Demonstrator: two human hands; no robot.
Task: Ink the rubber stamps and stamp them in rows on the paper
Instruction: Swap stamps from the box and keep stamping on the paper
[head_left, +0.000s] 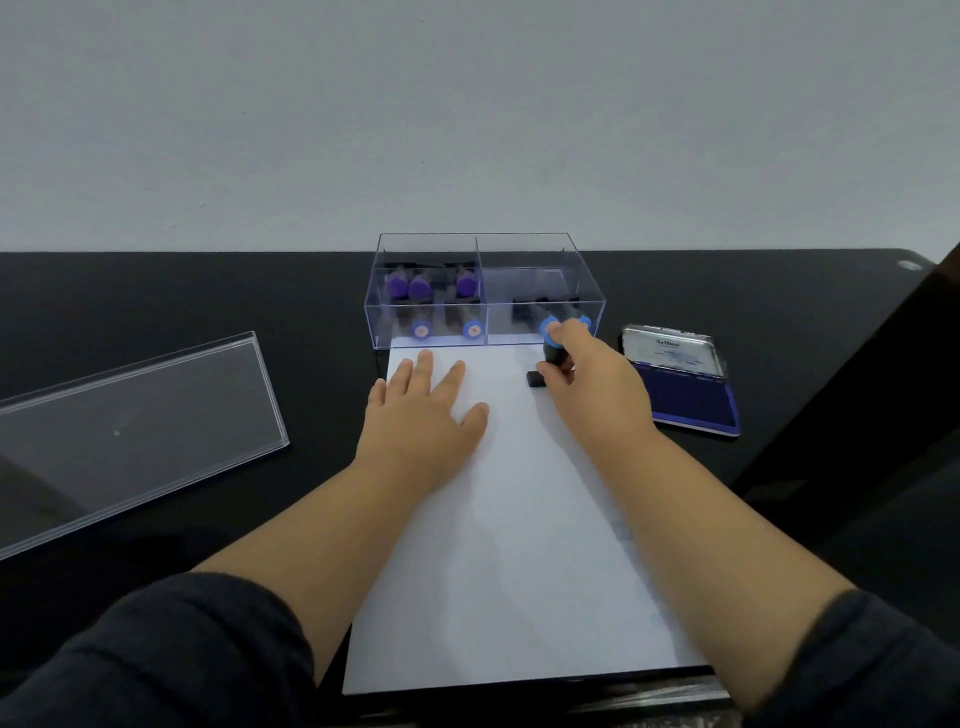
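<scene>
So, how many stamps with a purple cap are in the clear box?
3, all in the left compartment of the clear box, toward the back: two side by side and one further right. The box's reflections may hide others.

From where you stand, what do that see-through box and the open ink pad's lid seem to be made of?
The box looks like clear, glossy acrylic or similar hard plastic: the stamps inside show through, and its edges catch the light. The ink pad's lid looks like shiny metal, probably tin, as it reflects brightly, though painted plastic is possible.
</scene>
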